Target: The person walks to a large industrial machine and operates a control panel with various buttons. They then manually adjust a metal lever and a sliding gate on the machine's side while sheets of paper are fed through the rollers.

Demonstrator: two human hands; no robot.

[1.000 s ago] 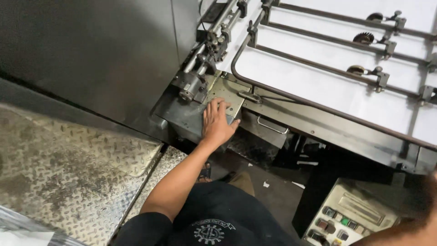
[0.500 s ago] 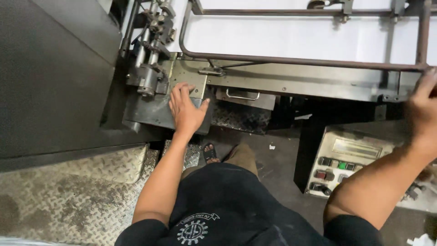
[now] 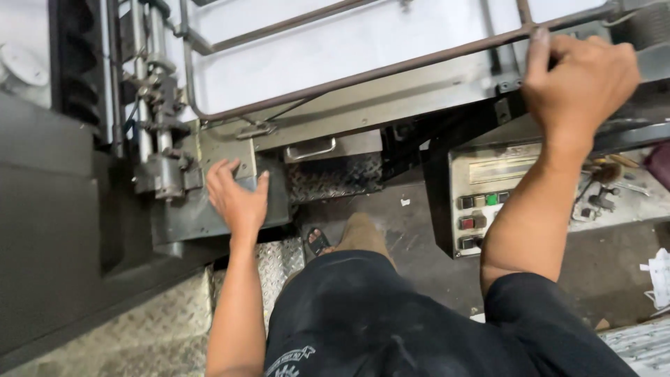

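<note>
left hand (image 3: 236, 199) spread flat on the grey metal ledge (image 3: 202, 216) at the machine's near-left corner | right hand (image 3: 576, 77) curled over the guard rail (image 3: 363, 73) at its front edge | risk: fingers beside roller shafts (image 3: 150, 105) could get nipped; leaning weight may slip
</note>
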